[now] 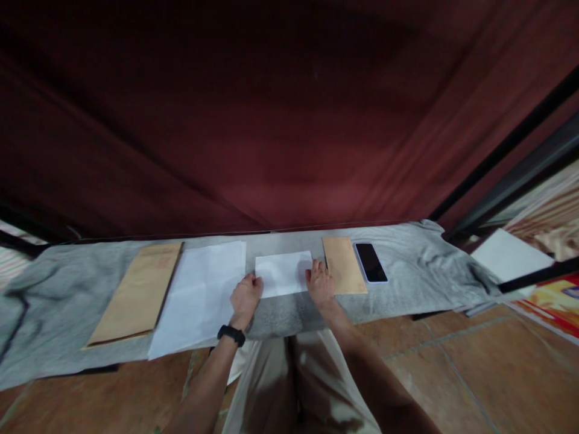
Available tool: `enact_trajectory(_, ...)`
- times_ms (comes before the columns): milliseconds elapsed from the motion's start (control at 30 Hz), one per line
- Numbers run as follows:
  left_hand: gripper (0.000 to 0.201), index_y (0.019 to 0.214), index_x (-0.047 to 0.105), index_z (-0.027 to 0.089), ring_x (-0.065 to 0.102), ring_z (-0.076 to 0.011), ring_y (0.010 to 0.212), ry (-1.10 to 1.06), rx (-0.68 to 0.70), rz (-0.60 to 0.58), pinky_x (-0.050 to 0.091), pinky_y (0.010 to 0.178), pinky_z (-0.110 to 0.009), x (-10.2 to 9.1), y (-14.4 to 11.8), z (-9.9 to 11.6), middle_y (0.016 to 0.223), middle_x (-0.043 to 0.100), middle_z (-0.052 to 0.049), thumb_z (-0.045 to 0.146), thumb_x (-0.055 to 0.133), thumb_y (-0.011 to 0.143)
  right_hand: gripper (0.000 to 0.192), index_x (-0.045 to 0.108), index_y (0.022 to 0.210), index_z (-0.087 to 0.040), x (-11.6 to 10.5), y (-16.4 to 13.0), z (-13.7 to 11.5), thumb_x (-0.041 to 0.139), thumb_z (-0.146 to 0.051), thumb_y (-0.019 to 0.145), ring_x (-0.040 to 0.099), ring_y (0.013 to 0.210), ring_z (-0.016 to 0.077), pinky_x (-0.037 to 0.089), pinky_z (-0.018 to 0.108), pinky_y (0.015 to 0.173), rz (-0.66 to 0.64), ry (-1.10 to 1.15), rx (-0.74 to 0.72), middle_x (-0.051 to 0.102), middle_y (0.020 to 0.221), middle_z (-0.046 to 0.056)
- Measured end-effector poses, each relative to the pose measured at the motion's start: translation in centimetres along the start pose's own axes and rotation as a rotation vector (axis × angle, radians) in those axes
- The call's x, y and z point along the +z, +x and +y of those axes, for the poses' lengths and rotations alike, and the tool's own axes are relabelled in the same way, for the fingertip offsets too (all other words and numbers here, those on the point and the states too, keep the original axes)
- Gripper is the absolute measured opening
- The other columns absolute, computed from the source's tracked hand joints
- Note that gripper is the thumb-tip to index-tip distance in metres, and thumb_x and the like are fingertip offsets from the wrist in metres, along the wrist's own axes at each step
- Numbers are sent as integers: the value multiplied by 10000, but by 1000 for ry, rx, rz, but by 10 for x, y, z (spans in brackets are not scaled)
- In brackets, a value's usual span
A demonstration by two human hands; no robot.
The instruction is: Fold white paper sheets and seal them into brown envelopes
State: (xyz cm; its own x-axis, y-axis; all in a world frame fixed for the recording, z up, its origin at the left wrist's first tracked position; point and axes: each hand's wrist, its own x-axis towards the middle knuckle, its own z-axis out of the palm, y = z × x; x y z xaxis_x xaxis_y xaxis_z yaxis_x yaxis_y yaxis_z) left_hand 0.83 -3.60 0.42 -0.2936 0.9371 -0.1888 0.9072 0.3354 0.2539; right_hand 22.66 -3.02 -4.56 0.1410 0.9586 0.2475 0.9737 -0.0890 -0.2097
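Note:
A small white sheet of paper (pixel 284 274), which looks folded, lies flat in front of me. My left hand (pixel 246 296) is at its left edge, fingers curled in and thumb against the paper. At the right edge rests my right hand (pixel 320 284), its fingers stretched out and lying flat, close to a brown envelope (pixel 347 265). Left of my left hand spreads a stack of larger white paper (pixel 201 295). Beyond that lies a pile of big brown envelopes (pixel 136 292).
A grey cloth (pixel 289 314) covers the narrow table. A phone (pixel 371 263) with a dark screen lies right of the small envelope. A dark red curtain (pixel 271 150) hangs behind the table. Dark metal bars (pixel 511 175) and a white sheet-like item (pixel 511 256) are at the right.

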Motion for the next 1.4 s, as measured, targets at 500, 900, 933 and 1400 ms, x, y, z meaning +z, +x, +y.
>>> enact_trajectory(500, 333, 1090, 669, 216, 707, -254, 999, 24, 9, -27, 475, 740, -305, -2, 4, 0, 1044, 757, -106, 394, 403, 998, 454, 519, 1452, -106, 17, -25, -6, 397, -254, 1040, 409, 1447, 225, 337, 390, 1195, -65, 189, -299, 487, 1540, 132)
enact_trajectory(900, 371, 1283, 570, 124, 651, -268, 1055, 100, 118, 276, 484, 891, -360, 15, -12, 12, 1120, 695, -166, 264, 385, 994, 493, 468, 1499, -120, 15, -29, -9, 360, -261, 1039, 366, 1480, 218, 299, 414, 1223, -91, 170, -278, 432, 1576, 108)
enact_trajectory(933, 396, 1325, 551, 114, 620, -272, 1129, 97, 194, 315, 467, 954, -373, 20, -12, 15, 1208, 666, -180, 245, 387, 989, 495, 468, 1498, -115, 15, -29, -9, 354, -261, 1040, 363, 1481, 221, 295, 413, 1224, -90, 171, -278, 429, 1577, 109)
enact_trajectory(1400, 548, 1549, 387, 229, 189, -295, 1548, 151, 497, 214, 160, 1242, -512, 68, 4, 38, 1657, 289, -97, 379, 363, 1022, 469, 534, 1449, -119, 8, -16, -24, 402, -259, 1022, 457, 1414, 244, 337, 419, 1193, -96, 244, -203, 507, 1524, 126)
